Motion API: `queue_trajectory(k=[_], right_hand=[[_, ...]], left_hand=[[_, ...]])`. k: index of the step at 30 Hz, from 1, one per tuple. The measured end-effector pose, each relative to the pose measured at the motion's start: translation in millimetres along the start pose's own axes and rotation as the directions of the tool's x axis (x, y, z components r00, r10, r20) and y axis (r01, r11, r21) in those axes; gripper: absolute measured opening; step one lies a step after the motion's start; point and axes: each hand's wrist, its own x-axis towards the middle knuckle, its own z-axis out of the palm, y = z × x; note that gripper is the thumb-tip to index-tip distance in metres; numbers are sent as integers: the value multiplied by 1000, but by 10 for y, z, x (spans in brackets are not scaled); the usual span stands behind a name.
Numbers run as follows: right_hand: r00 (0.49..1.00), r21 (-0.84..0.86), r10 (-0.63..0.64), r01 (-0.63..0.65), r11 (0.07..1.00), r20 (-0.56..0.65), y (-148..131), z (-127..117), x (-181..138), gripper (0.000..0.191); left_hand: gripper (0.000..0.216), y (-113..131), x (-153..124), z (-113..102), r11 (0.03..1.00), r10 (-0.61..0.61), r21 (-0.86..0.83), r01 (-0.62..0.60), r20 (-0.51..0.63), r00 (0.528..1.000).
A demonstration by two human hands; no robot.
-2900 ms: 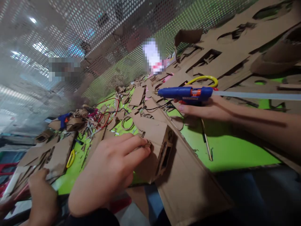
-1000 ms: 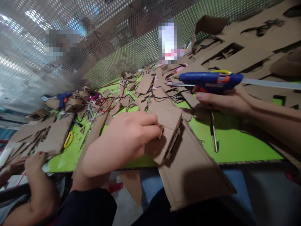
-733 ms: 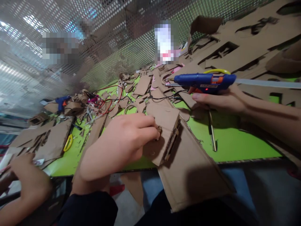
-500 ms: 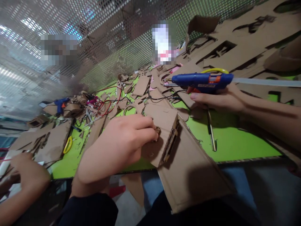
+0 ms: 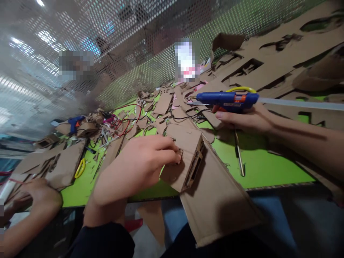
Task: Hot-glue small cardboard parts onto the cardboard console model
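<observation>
My left hand (image 5: 146, 161) is closed, its fingertips pinching a small piece of cardboard (image 5: 180, 156) against the top of a flat cardboard box (image 5: 188, 141). The box has layered edges and an open slot on its near side. It lies on a long cardboard strip (image 5: 215, 204) that reaches past the table edge. My right hand (image 5: 239, 118) grips a blue hot glue gun (image 5: 215, 98), its nozzle pointing left, above the table. A clear glue stick (image 5: 295, 103) sticks out of its back. Below that hand a thin metal-coloured tool (image 5: 239, 157) lies on the table.
Cardboard scraps and wires cover the green table (image 5: 258, 161). Yellow scissor handles (image 5: 80, 168) and another blue glue gun (image 5: 75, 123) are at left. Another person's hand (image 5: 40, 195) is at lower left. Large cut cardboard sheets (image 5: 285, 64) fill the right, and a perforated screen (image 5: 150, 43) stands behind.
The view has shifted slightly, so the table's far part sits lower in the picture. Both hands keep nearly the same places and the same holds.
</observation>
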Motion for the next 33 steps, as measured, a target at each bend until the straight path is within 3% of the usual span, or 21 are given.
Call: queue_trajectory(k=[4,9,13,15,16,18,22,26,30,33], right_hand=[[996,-11,-39,40,999,75,-10,-69,59,39],[996,-28,-33,35,999,89,-18,-46,73,37],[994,-23,-65,67,997,91,-34,-43,62,35],[992,-25,-81,84,996,99,-21,-48,68,34],[991,-30,-84,88,996,107,-12,-49,72,34],[990,-41,-83,88,995,118,3,-48,79,35],[994,-49,-51,56,997,97,4,-28,77,34],[998,-39,-41,43,998,55,-16,-10,66,36],[992,-82,-98,105,991,83,-54,-28,36,46],[999,-25,-17,18,1000,45,-49,-50,0,53]], left_hand=[[40,-34,-90,-96,999,40,-5,-41,-57,998],[41,-167,-126,-200,978,6,-194,-81,-359,933],[26,-262,-125,-34,941,-47,-316,-119,-472,880],[14,-281,-139,143,909,-131,-398,-121,-549,826],[10,-288,-148,242,891,-182,-442,-107,-563,806],[4,-307,-163,431,868,-212,-487,-99,-543,813],[9,-367,-164,670,847,-166,-508,-155,-532,831],[15,-383,-146,729,857,-126,-491,-153,-488,864],[15,-329,-121,723,892,-102,-431,-136,-485,869],[14,-280,-115,698,904,-75,-404,-137,-466,882]])
